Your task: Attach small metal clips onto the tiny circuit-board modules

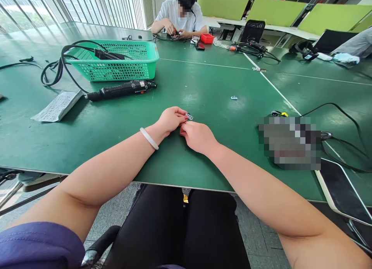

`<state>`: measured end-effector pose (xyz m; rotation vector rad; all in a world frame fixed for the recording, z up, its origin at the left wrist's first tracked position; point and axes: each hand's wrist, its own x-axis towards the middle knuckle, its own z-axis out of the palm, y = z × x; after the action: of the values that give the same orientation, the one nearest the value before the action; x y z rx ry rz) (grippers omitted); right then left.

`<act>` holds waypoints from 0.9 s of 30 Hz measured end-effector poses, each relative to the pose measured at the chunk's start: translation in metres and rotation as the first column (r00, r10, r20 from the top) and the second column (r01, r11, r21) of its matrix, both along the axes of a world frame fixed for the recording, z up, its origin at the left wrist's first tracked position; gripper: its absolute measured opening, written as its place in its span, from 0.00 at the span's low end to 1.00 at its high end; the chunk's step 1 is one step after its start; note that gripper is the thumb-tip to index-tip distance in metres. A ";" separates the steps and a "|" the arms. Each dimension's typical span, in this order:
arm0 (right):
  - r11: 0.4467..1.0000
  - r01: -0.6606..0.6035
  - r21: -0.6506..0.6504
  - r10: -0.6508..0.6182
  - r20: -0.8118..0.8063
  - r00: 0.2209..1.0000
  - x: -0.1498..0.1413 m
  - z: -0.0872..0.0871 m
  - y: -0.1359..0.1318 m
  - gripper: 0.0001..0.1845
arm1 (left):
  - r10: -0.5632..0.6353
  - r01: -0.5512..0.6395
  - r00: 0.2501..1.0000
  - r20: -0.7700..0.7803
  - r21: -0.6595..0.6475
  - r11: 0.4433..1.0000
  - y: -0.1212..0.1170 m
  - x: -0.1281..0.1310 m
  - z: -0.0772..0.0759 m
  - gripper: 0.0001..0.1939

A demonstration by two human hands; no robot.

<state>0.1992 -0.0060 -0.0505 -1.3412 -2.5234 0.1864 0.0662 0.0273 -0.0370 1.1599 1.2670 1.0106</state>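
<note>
My left hand, with a white bangle on its wrist, pinches a small silvery metal part just above the green table. What kind of part it is I cannot make out. My right hand is beside it, fingers curled and pressed together, its fingertips close to the part's near side. Whatever the right fingers hold, if anything, is hidden. A similar small silvery piece lies on the table, beyond my hands and to the right.
A black electric screwdriver lies before a green basket with cables. Left is a folded paper packet. At right are a blurred-out object and a phone over the table edge. A co-worker sits across the table.
</note>
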 end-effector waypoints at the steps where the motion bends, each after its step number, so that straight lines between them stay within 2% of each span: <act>1: 1.000 -0.011 -0.007 0.011 -0.029 1.000 0.004 0.002 0.002 0.11 | -0.013 0.013 1.000 -0.011 0.001 1.000 -0.001 0.000 0.001 0.07; 3: 1.000 -0.008 0.002 0.008 -0.159 0.987 0.017 0.006 0.007 0.10 | -0.056 0.056 0.998 -0.031 -0.006 0.998 -0.002 0.000 0.003 0.07; 5: 0.998 0.047 0.049 -0.029 -0.318 0.948 0.032 0.010 0.014 0.09 | -0.112 0.112 0.992 -0.051 -0.012 0.994 -0.003 0.001 0.006 0.07; 7: 0.994 0.065 0.084 -0.026 -0.404 0.914 0.047 0.012 0.020 0.10 | -0.167 0.167 0.983 -0.072 -0.017 0.986 -0.004 0.002 0.008 0.07; 10: 0.997 0.009 0.079 0.023 -0.398 0.917 0.058 0.011 0.026 0.10 | -0.228 0.227 0.970 -0.080 -0.017 0.974 -0.006 0.002 0.010 0.06; 15: 0.996 -0.060 0.073 0.083 -0.364 0.928 0.059 0.006 0.029 0.13 | -0.316 0.312 0.946 -0.067 -0.057 0.948 -0.009 0.001 0.014 0.06; 21: 0.988 -0.111 0.104 0.141 -0.365 0.920 0.059 0.007 0.027 0.14 | -0.340 0.331 0.940 -0.043 -0.140 0.933 -0.008 -0.003 0.019 0.06; 27: 0.977 -0.153 0.147 0.195 -0.343 0.919 0.056 0.008 0.024 0.15 | -0.398 0.389 0.917 -0.028 -0.158 0.908 -0.006 -0.006 0.019 0.07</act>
<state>0.2556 0.0184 -0.0428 -0.9384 -2.3014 0.2837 0.0600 0.0217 -0.0183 1.2712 1.0749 0.5744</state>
